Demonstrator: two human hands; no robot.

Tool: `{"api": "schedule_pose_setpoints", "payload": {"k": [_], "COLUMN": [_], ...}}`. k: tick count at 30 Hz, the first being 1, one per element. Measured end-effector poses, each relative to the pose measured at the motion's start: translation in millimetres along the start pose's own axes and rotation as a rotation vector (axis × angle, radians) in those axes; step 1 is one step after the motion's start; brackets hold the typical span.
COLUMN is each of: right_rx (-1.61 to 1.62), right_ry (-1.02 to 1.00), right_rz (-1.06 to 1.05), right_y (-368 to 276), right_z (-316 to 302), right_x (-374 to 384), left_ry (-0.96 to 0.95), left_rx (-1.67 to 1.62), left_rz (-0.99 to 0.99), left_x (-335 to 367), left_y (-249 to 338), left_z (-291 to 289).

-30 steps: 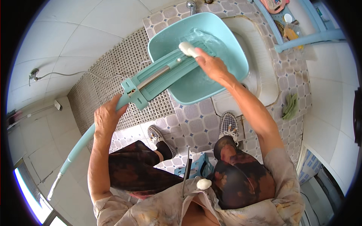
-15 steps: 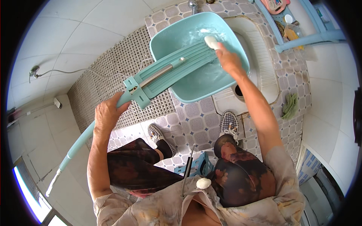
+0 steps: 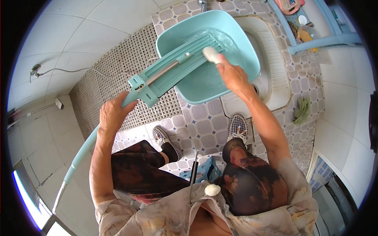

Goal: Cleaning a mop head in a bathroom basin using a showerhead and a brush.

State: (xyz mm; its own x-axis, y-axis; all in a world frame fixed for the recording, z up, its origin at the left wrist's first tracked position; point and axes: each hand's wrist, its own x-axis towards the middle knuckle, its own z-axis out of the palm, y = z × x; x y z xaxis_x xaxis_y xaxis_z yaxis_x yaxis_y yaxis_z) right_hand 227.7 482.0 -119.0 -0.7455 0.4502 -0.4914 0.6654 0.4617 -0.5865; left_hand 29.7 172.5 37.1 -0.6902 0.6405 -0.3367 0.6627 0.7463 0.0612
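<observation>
At the left, the left hand (image 3: 113,112) is closed round the turquoise handle (image 3: 83,152), thumb along its near side, gripping just below the ribbed plate (image 3: 179,77). The plate slants up to the right across the rim of the turquoise basin (image 3: 202,89), its far end among the water. Farther right, the right hand (image 3: 235,78) is wrapped narrowly on the white brush (image 3: 211,55), whose head is at the plate; I cannot tell whether they touch.

Head-worn fisheye, steeply downward
</observation>
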Motion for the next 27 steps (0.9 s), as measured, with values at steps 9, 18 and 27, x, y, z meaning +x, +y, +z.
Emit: {"api": "schedule_pose_setpoints", "payload": {"k": [9, 18, 27], "right_rx": [0.120, 0.164, 0.110], "right_ry": [0.001, 0.235, 0.079], "right_rz": [-0.076, -0.569, 0.047], "right_y": [-21.3, -80.6, -16.3], "right_z": [5.8, 63.6, 18.6], "right_x": [-32.7, -54.7, -3.4], "left_ry": [-0.010, 0.024, -0.010], "left_rx": [-0.006, 0.010, 0.004], "left_rz": [-0.020, 0.054, 0.021], "left_x": [-0.1, 4.8, 4.3], "left_y": [-2.6, 4.8, -1.1], "left_z": [2.0, 7.7, 8.7]}}
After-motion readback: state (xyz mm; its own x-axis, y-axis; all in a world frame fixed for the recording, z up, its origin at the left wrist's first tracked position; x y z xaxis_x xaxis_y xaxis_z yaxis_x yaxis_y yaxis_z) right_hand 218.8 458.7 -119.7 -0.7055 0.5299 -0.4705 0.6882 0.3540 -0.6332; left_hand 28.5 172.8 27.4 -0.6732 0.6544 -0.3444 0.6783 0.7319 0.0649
